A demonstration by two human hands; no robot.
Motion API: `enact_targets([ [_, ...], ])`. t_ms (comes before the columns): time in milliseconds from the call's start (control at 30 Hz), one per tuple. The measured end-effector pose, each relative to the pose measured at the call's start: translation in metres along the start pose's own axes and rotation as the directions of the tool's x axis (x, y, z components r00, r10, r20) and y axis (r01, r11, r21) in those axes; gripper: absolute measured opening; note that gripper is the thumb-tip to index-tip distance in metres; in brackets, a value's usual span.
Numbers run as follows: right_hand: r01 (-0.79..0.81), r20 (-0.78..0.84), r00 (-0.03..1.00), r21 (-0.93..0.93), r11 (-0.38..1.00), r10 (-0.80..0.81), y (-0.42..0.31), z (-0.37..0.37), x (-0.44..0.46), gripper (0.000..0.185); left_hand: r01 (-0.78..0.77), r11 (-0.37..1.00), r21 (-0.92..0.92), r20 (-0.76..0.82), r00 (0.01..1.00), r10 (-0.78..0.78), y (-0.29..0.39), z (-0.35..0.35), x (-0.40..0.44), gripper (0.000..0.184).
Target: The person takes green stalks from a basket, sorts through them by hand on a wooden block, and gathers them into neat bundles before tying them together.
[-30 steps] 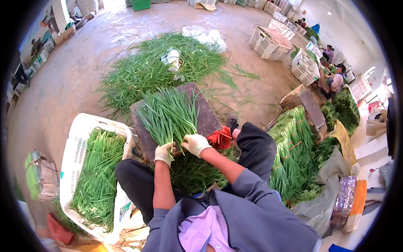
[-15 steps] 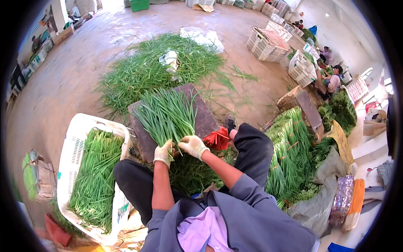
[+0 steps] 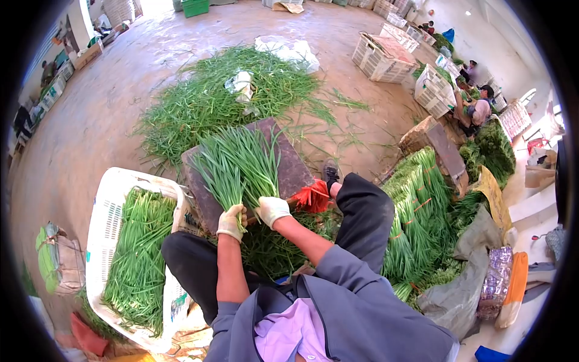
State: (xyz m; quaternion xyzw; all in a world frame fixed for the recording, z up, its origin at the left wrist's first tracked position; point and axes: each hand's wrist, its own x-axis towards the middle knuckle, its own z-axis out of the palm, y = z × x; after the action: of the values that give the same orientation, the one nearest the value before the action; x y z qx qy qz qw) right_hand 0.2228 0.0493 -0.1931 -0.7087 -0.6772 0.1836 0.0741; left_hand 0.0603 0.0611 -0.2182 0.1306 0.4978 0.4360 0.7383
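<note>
A fanned bunch of long green chives (image 3: 232, 163) lies on a dark square board (image 3: 295, 172) in front of me, leaves pointing away. My left hand (image 3: 231, 222), in a pale glove, is closed round the stem ends at the board's near edge. Just right of it my right hand (image 3: 273, 210), also gloved, is closed on the stems of the bunch's right-hand part. A small gap shows between the two portions near the hands. Red ties (image 3: 312, 197) hang at the board's right corner.
A white plastic basket (image 3: 96, 265) of chives stands at my left. Tied bundles (image 3: 416, 211) are stacked at my right beside grey sheeting (image 3: 452, 295). Beyond the board lies a heap of loose greens (image 3: 205, 90). A person (image 3: 481, 111) sits at the far right near white crates (image 3: 434, 90).
My right hand has turned and now wraps the right-hand stems, where before its fingertips were at the bunch. The bunch has split a little into two portions. My left hand keeps its grip.
</note>
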Motion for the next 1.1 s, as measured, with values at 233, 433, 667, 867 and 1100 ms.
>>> enact_targets([
  [233, 0.116, -0.035, 0.993, 0.191, 0.975, -0.111, 0.002, -0.006, -0.018, 0.031, 0.035, 0.999, 0.039, -0.004, 0.999, -0.035, -0.014, -0.008, 0.016, 0.015],
  [433, 0.173, -0.019, 0.985, 0.05, 0.984, -0.172, -0.018, 0.014, -0.034, 0.025, 0.043, 0.998, 0.053, 0.022, 0.999, -0.045, -0.022, -0.008, 0.018, 0.022],
  [667, 0.226, 0.088, 0.969, 0.062, 0.972, -0.231, -0.017, 0.003, -0.055, 0.025, -0.062, 0.99, 0.123, -0.058, 0.996, 0.07, -0.013, -0.005, 0.012, 0.022],
  [867, 0.084, 0.101, 0.991, 0.019, 0.996, -0.085, 0.002, 0.005, -0.046, 0.031, -0.095, 0.977, 0.189, -0.156, 0.98, 0.126, -0.003, 0.0, 0.003, 0.021],
  [1100, 0.108, 0.015, 0.992, 0.378, 0.92, -0.123, -0.004, 0.032, -0.039, 0.028, -0.074, 0.962, 0.264, -0.149, 0.982, 0.116, -0.009, -0.011, 0.008, 0.021],
])
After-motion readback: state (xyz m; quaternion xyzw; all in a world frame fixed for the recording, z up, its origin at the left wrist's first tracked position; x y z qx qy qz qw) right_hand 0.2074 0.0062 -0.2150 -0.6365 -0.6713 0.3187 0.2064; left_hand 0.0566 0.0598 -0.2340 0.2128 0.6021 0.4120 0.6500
